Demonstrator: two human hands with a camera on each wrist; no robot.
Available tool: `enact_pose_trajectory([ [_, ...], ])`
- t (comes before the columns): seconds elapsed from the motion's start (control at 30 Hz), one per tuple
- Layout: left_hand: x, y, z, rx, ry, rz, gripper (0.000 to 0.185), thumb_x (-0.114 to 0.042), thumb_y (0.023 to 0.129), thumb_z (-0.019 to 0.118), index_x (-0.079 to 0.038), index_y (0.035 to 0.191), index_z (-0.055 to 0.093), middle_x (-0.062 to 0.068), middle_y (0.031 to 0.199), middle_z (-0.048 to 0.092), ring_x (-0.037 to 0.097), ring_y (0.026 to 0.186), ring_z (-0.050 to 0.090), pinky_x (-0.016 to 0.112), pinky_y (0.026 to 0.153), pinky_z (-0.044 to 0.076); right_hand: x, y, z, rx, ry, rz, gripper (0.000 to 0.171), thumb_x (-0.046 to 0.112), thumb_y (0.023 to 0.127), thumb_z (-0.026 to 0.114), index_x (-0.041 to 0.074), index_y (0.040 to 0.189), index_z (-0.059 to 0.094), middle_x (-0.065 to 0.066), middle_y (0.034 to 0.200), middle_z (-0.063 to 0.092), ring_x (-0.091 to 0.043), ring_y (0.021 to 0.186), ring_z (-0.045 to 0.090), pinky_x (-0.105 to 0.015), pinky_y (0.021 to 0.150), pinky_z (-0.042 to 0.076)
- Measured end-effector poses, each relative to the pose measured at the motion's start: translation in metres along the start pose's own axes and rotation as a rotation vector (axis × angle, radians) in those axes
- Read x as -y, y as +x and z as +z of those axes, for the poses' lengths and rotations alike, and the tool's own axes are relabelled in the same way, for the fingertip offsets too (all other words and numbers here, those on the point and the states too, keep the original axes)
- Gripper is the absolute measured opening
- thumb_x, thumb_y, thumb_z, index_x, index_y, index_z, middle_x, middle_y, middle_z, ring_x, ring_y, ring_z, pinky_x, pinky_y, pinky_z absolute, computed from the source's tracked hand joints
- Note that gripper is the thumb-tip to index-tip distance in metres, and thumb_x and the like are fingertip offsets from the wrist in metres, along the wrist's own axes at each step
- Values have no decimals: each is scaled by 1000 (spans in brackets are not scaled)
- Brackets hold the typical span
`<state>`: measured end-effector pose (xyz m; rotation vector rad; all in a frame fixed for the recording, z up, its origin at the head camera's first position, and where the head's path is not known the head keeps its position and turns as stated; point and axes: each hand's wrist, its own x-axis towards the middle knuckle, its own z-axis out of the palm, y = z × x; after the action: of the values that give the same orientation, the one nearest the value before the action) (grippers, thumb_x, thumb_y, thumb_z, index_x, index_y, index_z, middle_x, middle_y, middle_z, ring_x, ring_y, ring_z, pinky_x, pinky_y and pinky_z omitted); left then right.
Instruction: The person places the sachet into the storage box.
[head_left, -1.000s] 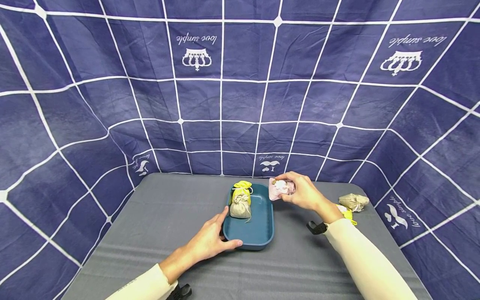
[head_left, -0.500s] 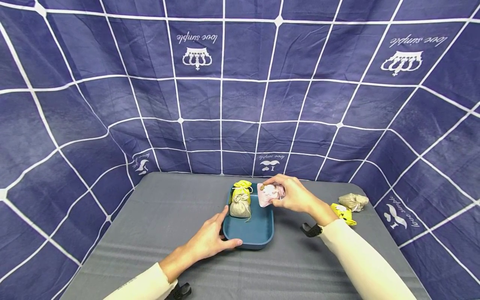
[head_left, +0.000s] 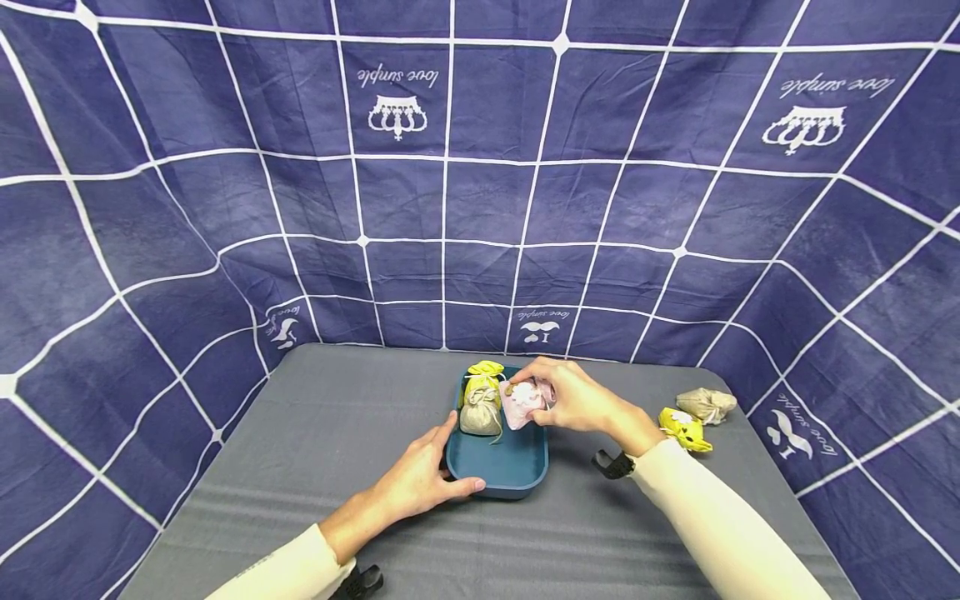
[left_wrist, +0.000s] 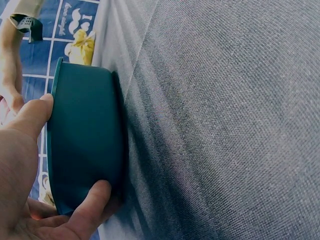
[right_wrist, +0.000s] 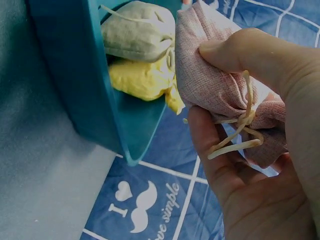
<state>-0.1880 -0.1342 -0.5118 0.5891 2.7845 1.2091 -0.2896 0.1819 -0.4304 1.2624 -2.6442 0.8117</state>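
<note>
Head view: my right hand [head_left: 573, 400] pinches a pink sachet [head_left: 522, 402] over the teal tray [head_left: 517, 475].
Beige [head_left: 480, 412] and yellow [head_left: 483, 375] sachets already inside; my left hand [head_left: 420, 479] grips its near corner. Next, seemingly: lower gently, then release.

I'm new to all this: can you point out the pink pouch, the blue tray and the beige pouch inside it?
pink pouch [head_left: 522, 402], head view, its front face.
blue tray [head_left: 517, 487], head view, near rim.
beige pouch [head_left: 480, 414], head view, its body.

Pink drawstring sachet [head_left: 522, 402] hung above teal tray [head_left: 517, 467], right of beige sachet [head_left: 480, 414] and yellow sachet [head_left: 483, 374].
</note>
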Motion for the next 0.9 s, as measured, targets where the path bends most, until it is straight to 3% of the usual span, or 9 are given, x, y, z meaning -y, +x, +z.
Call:
enact_pose_trajectory([
  [0.57,-1,-2,-2,-4,33,6,128,-53,91,101,11,178,33,37,166,58,32,130,76,44,109,67,26,17,10,192,-23,-102,59,3,85,96,18,139,81,1,131,76,-13,112,70,-31,98,62],
  [0.9,0,-2,-1,-4,43,5,127,-55,92,99,11,178,33,36,167,58,32,135,73,46,112,65,38,26,18,293,-71,-139,57,2,90,94,20,141,80,2,142,70,-17,131,68,-38,116,61],
])
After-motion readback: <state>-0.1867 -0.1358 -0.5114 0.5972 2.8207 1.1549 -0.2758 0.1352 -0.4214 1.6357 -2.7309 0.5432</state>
